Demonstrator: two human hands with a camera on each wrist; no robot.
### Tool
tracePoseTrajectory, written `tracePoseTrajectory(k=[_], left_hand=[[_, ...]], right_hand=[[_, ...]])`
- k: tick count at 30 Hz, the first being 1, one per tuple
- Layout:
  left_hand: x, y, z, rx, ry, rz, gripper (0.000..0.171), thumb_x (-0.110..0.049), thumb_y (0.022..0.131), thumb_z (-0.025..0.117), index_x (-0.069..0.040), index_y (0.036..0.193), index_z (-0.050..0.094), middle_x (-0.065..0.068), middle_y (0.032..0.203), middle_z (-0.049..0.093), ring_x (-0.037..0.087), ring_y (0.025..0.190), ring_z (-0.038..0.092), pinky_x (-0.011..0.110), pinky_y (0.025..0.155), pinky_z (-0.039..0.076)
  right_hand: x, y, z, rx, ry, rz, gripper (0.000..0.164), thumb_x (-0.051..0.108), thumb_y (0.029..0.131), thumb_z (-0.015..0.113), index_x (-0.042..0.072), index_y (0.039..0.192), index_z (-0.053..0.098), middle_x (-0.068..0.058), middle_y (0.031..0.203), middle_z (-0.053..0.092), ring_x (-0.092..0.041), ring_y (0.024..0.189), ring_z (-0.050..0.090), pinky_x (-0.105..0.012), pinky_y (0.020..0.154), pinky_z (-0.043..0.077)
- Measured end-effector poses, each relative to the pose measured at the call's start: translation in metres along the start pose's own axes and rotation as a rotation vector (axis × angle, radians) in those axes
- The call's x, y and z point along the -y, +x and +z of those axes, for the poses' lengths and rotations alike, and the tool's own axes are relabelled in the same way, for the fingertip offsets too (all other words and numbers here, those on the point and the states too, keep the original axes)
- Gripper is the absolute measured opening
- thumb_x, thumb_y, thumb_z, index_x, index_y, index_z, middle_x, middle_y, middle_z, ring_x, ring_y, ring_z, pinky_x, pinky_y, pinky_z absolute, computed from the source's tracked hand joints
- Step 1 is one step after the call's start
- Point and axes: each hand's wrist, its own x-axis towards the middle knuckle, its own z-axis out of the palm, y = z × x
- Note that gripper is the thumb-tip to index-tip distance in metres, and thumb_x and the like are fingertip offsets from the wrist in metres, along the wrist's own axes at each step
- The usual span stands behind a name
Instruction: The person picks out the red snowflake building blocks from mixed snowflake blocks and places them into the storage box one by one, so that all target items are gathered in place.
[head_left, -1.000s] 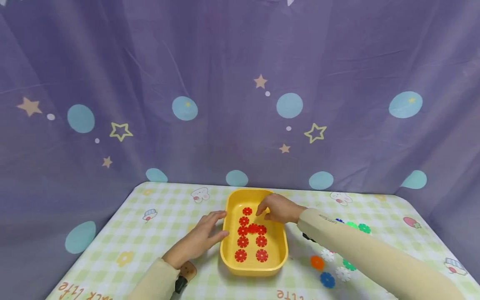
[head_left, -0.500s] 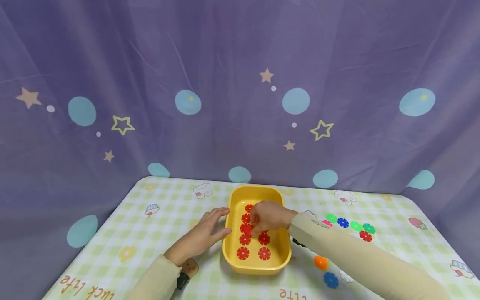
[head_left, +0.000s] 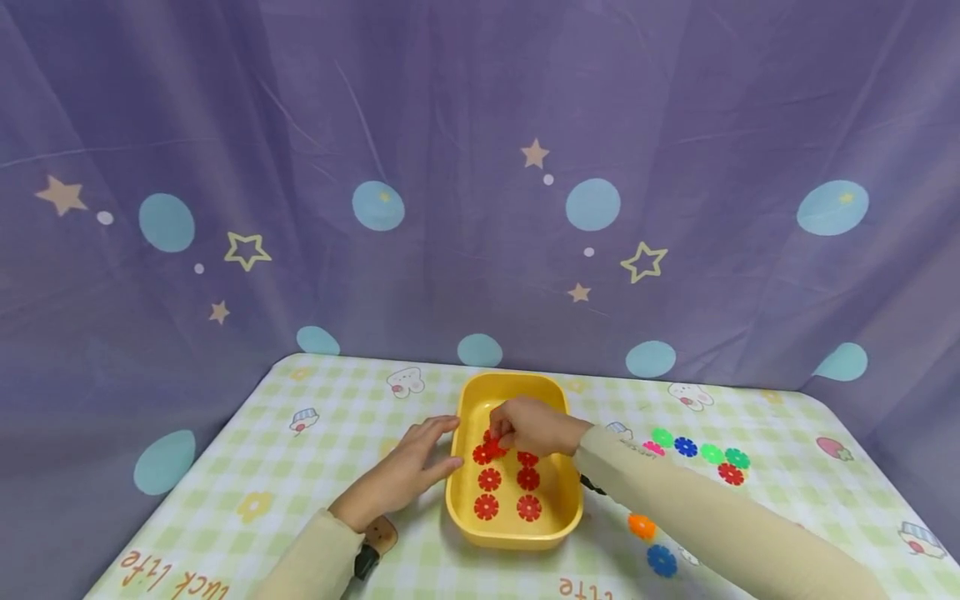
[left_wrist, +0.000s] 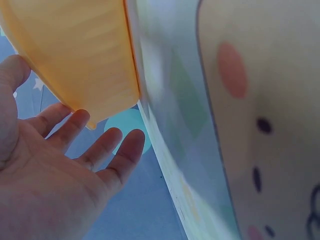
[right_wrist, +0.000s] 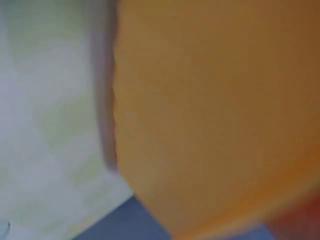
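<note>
A yellow plastic tray (head_left: 517, 537) stands on the table with several red snowflake discs in it, such as a disc (head_left: 486, 507) at the near left. My right hand (head_left: 531, 423) reaches into the tray, fingers curled, and pinches a red snowflake disc (head_left: 495, 450) among the left row; the fingers partly cover the discs there. My left hand (head_left: 414, 467) rests against the tray's left side, fingers spread and loosely bent, with fingertips at the rim in the left wrist view. The right wrist view has only the tray's outer wall (right_wrist: 210, 110) large, with the hand hidden.
Several loose snowflake discs lie right of the tray, including a blue disc (head_left: 662, 561), an orange disc (head_left: 642, 526) and a dark red disc (head_left: 731, 473). My right forearm passes over part of them. A purple curtain (head_left: 480, 125) hangs behind the checked tablecloth (head_left: 337, 467).
My right hand has moved left and in over the left row of discs, then slightly away from me. Red discs under its fingers have shifted. The left hand stays at the tray's side.
</note>
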Motion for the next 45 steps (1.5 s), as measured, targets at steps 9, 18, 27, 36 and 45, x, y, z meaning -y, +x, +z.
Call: tracePoseTrajectory(k=[9, 18, 27, 36, 45], left_hand=[[0.001, -0.001, 0.001, -0.007, 0.008, 0.004, 0.057, -0.038, 0.095, 0.057, -0.012, 0.143, 0.039, 0.0, 0.147, 0.035, 0.025, 0.133, 0.03, 0.049, 0.106, 0.03], [-0.001, 0.0, 0.001, -0.011, 0.009, 0.014, 0.057, -0.036, 0.095, 0.057, -0.012, 0.143, 0.039, -0.001, 0.147, 0.036, 0.025, 0.133, 0.03, 0.049, 0.106, 0.03], [-0.002, 0.0, 0.0, -0.004, 0.004, 0.01, 0.057, -0.037, 0.095, 0.056, -0.012, 0.144, 0.039, 0.002, 0.147, 0.035, 0.026, 0.134, 0.029, 0.051, 0.106, 0.029], [-0.003, 0.0, 0.001, 0.005, 0.003, 0.008, 0.065, -0.051, 0.094, 0.051, -0.012, 0.144, 0.038, 0.003, 0.148, 0.034, 0.024, 0.135, 0.027, 0.048, 0.107, 0.028], [-0.001, 0.002, 0.003, -0.013, -0.002, 0.001, 0.059, -0.043, 0.094, 0.056, -0.012, 0.142, 0.041, -0.001, 0.146, 0.037, 0.023, 0.134, 0.029, 0.048, 0.107, 0.028]], right_hand=[[-0.017, 0.0, -0.011, -0.072, -0.12, 0.126, 0.015, -0.006, 0.077, 0.072, 0.008, 0.082, 0.073, -0.002, 0.081, 0.064, -0.015, 0.068, 0.053, -0.027, 0.064, 0.05], [-0.02, -0.001, -0.008, -0.05, -0.16, 0.172, 0.018, 0.0, 0.071, 0.08, 0.014, 0.081, 0.074, 0.003, 0.079, 0.064, -0.012, 0.072, 0.054, -0.026, 0.07, 0.05], [-0.019, -0.027, -0.03, -0.135, -0.07, 0.059, 0.015, 0.002, 0.079, 0.075, 0.011, 0.09, 0.072, 0.001, 0.086, 0.066, -0.014, 0.078, 0.058, -0.03, 0.074, 0.052], [-0.048, -0.129, -0.064, -0.289, 0.01, 0.151, 0.02, 0.008, 0.081, 0.075, 0.016, 0.098, 0.071, 0.007, 0.095, 0.065, -0.021, 0.089, 0.058, -0.039, 0.079, 0.052], [-0.103, -0.222, -0.036, -0.194, 0.071, 0.275, 0.024, 0.004, 0.078, 0.076, 0.011, 0.1, 0.069, 0.001, 0.096, 0.063, -0.018, 0.079, 0.055, -0.029, 0.067, 0.05]])
